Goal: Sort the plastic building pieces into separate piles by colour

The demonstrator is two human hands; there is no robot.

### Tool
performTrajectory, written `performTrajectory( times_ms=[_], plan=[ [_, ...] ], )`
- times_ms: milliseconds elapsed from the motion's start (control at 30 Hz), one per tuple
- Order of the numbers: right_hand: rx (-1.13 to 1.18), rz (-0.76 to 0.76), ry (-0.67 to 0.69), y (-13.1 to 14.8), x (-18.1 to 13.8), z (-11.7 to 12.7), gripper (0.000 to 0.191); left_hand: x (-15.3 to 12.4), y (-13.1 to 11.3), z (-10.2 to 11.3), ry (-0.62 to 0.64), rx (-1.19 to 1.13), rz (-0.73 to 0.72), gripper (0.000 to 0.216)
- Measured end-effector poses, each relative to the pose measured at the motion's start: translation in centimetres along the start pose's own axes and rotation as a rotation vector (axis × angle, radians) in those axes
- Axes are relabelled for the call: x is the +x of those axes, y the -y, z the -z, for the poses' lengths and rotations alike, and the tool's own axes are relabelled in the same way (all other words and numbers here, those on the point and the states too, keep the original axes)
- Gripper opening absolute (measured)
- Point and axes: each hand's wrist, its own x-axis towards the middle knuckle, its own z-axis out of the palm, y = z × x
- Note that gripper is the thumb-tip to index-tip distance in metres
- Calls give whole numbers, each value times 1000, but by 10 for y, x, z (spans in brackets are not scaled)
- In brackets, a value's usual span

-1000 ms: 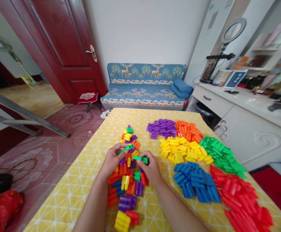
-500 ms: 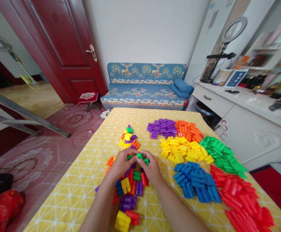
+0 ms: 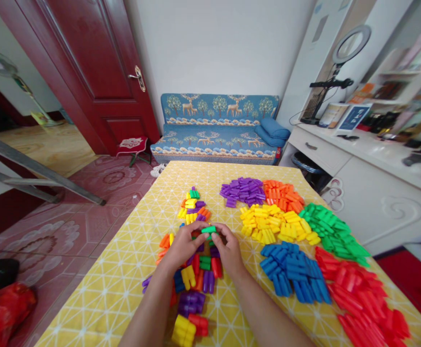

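Observation:
Between my two hands is a green plastic building block [image 3: 209,230], pinched by the fingertips. My left hand [image 3: 186,245] has its thumb and fingers closed on the block's left side. On the other side my right hand [image 3: 229,248] grips it with thumb and fingers. Beneath and around the hands lies a multicoloured arrangement of blocks, with a yellow block [image 3: 188,277], a purple block [image 3: 191,303] and a red block [image 3: 198,325] towards me. Beyond the hands, more mixed blocks [image 3: 192,205] run up the table. My hands hide part of the arrangement's middle.
Sorted on the right of the yellow tablecloth [image 3: 123,274] are purple [image 3: 242,191], orange [image 3: 283,195], yellow [image 3: 275,224], green [image 3: 333,233], blue [image 3: 293,271] and red [image 3: 365,294] block piles. A blue sofa [image 3: 217,140] stands beyond; a white dresser [image 3: 384,168] is at right.
The green block between my fingertips has turned and now shows a broad top side. My right fingers have shifted slightly around it. The piles stay as they were.

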Motion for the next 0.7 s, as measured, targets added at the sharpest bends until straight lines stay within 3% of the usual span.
performTrajectory(
  times_ms=[267, 567, 700],
  plan=[
    [6, -2, -9, -2, -1, 0, 22, 0, 8, -6, -36, 18, -2, 30],
    [-111, 64, -141, -3, -2, 3, 15, 1, 13, -9, -11, 32, -6, 24],
    [-129, 89, -196, 11, -6, 9, 16, 1, 16, -8, -37, 61, -6, 21]
  ],
)
